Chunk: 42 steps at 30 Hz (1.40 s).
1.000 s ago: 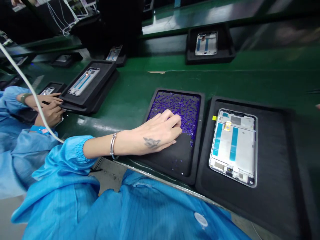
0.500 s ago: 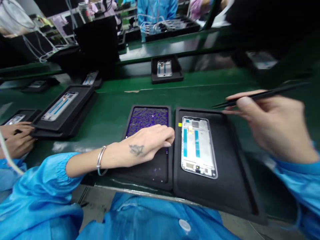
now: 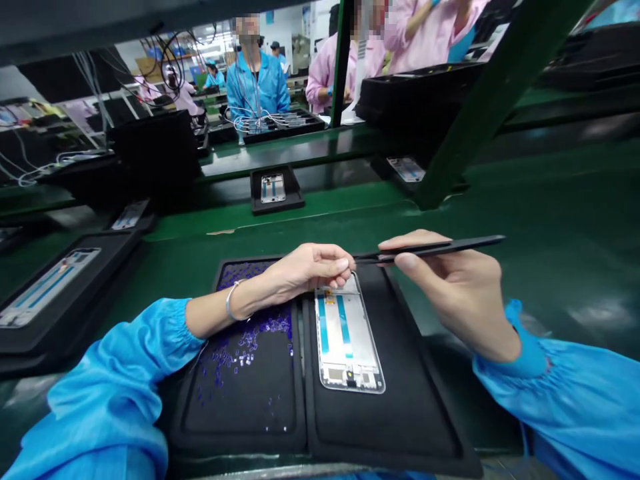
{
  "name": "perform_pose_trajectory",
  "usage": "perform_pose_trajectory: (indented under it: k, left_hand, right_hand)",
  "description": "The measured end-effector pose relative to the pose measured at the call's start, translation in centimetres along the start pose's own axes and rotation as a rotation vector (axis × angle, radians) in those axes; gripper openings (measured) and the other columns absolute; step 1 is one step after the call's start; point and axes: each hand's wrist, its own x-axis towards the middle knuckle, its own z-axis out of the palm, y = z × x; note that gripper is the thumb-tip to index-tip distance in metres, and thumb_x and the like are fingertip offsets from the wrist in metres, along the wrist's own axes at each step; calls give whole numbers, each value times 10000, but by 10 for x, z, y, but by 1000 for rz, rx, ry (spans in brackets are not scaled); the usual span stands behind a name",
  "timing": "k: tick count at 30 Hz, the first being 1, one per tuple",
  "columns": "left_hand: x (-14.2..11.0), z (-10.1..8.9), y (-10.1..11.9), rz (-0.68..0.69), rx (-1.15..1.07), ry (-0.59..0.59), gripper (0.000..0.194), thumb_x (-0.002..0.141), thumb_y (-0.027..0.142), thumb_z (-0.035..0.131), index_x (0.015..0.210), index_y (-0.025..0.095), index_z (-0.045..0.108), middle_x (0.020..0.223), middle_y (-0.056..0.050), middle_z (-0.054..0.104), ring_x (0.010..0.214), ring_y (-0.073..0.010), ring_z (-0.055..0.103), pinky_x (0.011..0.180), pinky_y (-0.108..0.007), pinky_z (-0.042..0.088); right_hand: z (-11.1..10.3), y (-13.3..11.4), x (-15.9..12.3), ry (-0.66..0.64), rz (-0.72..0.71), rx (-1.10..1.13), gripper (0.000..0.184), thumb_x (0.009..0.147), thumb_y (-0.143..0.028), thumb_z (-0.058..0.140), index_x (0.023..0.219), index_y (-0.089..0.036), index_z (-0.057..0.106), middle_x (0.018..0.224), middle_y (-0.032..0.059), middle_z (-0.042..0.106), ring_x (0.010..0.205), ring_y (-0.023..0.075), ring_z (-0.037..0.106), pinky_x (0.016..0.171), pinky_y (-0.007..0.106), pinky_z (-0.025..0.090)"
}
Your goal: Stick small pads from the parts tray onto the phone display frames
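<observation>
My right hand [image 3: 453, 290] grips black tweezers [image 3: 470, 244], held almost level with the tips pointing left. The tips meet the fingers of my left hand [image 3: 307, 270], which are closed in a pinch; whatever they hold is too small to make out. Both hands are above the upper end of a silvery phone frame [image 3: 357, 347] with blue strips, partly covering it. The frame lies in a black tray [image 3: 400, 420]. Under my left forearm is a second black tray [image 3: 235, 413], with many tiny purple-blue pieces [image 3: 245, 343] scattered in it.
Stacked black trays [image 3: 30, 343] with another phone frame stand at the left. Further trays [image 3: 295, 199] with frames sit along the back of the green bench [image 3: 190, 250]. A green post [image 3: 465, 133] rises at the right. Co-workers in blue and pink stand beyond.
My right hand has brought the tweezers left and in to my left hand. My left hand has moved from over the tray of tiny pieces to the phone frame's top end. The view has tilted up.
</observation>
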Motion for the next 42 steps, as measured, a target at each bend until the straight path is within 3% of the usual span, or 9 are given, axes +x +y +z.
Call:
perform_pose_trajectory:
  k: [11,19,30,36,42]
  left_hand:
    - [-2,1,-4,-44,-33,-21,360,774,425,767,806,103,609,736,4,565,614,-49,495,621,-192,393]
    - [-2,5,-2,-106,24,39,427,726,466,793,730,96,580,696,9,549,585,-46,478,615,-203,390]
    - [2,-4,-11,-105,56,0,435,742,494,771,723,98,593,645,0,549,576,-63,492,562,-196,358]
    - [1,-4,-10,-105,27,2,413,731,465,789,731,98,602,662,2,557,576,-52,487,589,-198,382]
    - [0,-2,-8,-96,-4,-5,376,756,441,777,787,98,626,701,-4,574,599,-54,499,608,-196,387]
  right_hand:
    - [1,-3,0,-74,87,-7,145,884,-347,616,912,-237,705,898,11,678,791,113,639,704,225,536]
    - [0,-4,1,-150,87,-70,151,883,-329,606,881,-214,704,905,21,682,819,130,643,699,233,527]
    - [4,6,3,-217,296,115,269,852,-416,647,933,-167,706,895,38,682,768,136,678,724,236,548]
    - [7,9,2,-174,354,226,227,833,-390,678,900,-175,708,858,24,677,733,116,681,708,205,567]
    - [9,12,1,-109,376,295,216,812,-396,698,881,-192,707,855,23,675,740,129,679,704,244,589]
